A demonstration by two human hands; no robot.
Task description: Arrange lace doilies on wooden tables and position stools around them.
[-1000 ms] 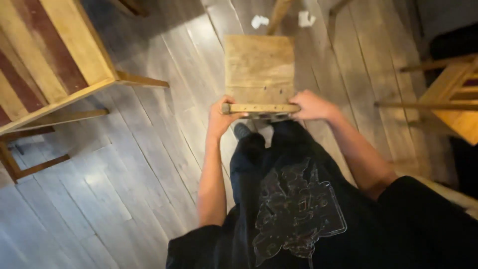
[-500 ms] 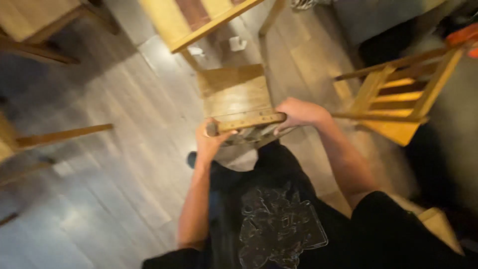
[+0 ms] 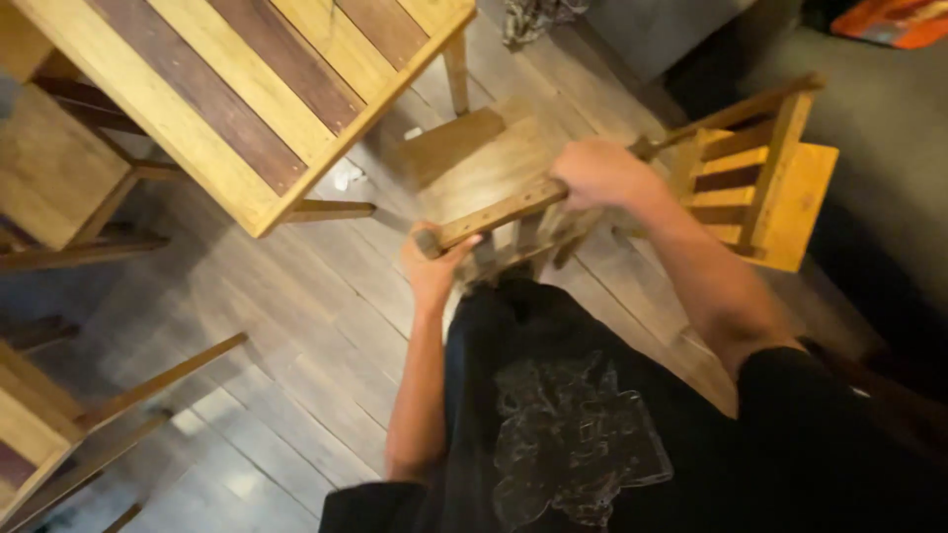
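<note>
Both the left hand [image 3: 434, 265] and right hand [image 3: 597, 173] clench the light wooden chair's [image 3: 474, 158] top rail, best kept level beside the striped wooden worktop [image 3: 247, 89].

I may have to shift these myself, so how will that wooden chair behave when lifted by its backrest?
Probably rigid: the wooden chair is solid slats and seat. Likely fairly heavy, since the left hand and right hand both grip its top rail. Held from one end, it may swing or tilt.
</note>
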